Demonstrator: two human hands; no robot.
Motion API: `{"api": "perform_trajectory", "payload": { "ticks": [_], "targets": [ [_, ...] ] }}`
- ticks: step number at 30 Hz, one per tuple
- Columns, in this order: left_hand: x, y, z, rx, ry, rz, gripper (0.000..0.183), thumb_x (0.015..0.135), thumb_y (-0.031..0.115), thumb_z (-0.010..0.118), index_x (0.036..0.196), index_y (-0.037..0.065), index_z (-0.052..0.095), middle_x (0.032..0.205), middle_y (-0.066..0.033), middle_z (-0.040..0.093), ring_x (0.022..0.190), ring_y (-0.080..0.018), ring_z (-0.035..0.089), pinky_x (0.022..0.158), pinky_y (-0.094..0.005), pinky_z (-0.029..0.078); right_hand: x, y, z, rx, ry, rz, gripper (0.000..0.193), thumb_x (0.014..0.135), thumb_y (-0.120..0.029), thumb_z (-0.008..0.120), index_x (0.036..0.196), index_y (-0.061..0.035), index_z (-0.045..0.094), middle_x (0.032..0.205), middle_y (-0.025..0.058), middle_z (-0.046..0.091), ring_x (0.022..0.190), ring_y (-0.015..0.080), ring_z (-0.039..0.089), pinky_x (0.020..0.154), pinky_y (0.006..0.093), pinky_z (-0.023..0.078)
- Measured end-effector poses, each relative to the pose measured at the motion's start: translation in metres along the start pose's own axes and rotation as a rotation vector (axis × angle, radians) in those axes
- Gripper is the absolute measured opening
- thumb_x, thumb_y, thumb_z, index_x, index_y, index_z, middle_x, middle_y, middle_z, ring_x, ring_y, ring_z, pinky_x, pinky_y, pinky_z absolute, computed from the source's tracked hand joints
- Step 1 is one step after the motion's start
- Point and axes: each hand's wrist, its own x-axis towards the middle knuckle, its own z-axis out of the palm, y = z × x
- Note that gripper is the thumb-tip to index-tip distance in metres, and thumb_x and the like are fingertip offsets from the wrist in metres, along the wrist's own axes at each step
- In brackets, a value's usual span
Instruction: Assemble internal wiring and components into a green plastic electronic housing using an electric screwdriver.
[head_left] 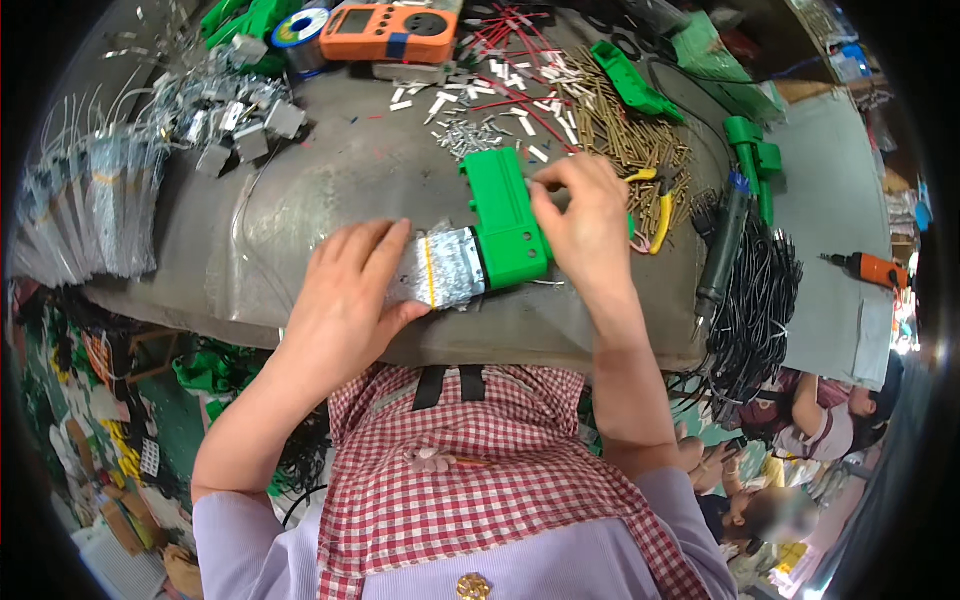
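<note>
In the middle of the bench lies a green plastic housing with a wide body and two small holes near its lower end. Out of its left side sticks a silver, foil-like wrapped piece with a yellow band around it. My left hand rests around that piece, thumb below and fingers above, holding it down. On the housing's right edge, my right hand has thumb and fingers closed together. Whatever they pinch is hidden behind the fingers. Yellow-handled pliers lie just right of this hand.
Beyond the housing lie small screws, brass-coloured rods and an orange meter. Metal parts and clear-wrapped bundles fill the left. To the right are a black electric screwdriver and black cables. People sit at lower right.
</note>
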Motion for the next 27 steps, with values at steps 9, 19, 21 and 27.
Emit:
{"api": "perform_trajectory", "payload": {
  "ticks": [9, 19, 21, 27],
  "targets": [
    [0.018, 0.001, 0.002, -0.244, -0.230, -0.082, 0.047, 0.063, 0.009, 0.078, 0.103, 0.000, 0.054, 0.096, -0.0136, 0.056, 0.086, -0.0348, 0.057, 0.074, -0.0418, 0.047, -0.013, 0.018, -0.062, 0.043, -0.245, -0.146, 0.027, 0.080, -0.018, 0.067, 0.105, -0.0056, 0.066, 0.108, 0.0103, 0.061, 0.109, 0.0294, 0.052, 0.095, 0.0417, 0.037],
    [0.026, -0.007, 0.029, -0.122, -0.149, 0.127, 0.051, 0.059, 0.016, 0.082, 0.100, 0.007, 0.053, 0.120, -0.0158, 0.050, 0.111, -0.0363, 0.047, 0.095, -0.0461, 0.037, 0.086, 0.068, -0.017, 0.254, -0.299, -0.033, 0.020, 0.081, -0.016, 0.062, 0.091, 0.0000, 0.068, 0.089, 0.0181, 0.067, 0.085, 0.0323, 0.065, 0.076, 0.0393, 0.050],
    [0.027, -0.008, 0.029, -0.149, -0.206, 0.176, 0.048, 0.059, 0.014, 0.080, 0.098, 0.008, 0.053, 0.121, -0.0147, 0.050, 0.111, -0.0357, 0.048, 0.093, -0.0450, 0.038, 0.121, 0.073, 0.010, 0.212, -0.288, -0.001, 0.019, 0.079, -0.016, 0.063, 0.091, -0.0023, 0.069, 0.087, 0.0184, 0.067, 0.085, 0.0330, 0.065, 0.077, 0.0395, 0.050],
    [0.023, -0.005, 0.034, -0.169, -0.238, 0.227, 0.048, 0.057, 0.016, 0.080, 0.096, 0.009, 0.053, 0.119, -0.0130, 0.052, 0.109, -0.0350, 0.050, 0.092, -0.0455, 0.040, 0.176, 0.062, 0.085, 0.104, -0.120, 0.003, 0.014, 0.079, -0.014, 0.062, 0.090, -0.0077, 0.068, 0.091, 0.0132, 0.067, 0.088, 0.0325, 0.064, 0.079, 0.0425, 0.050]
  ]
}}
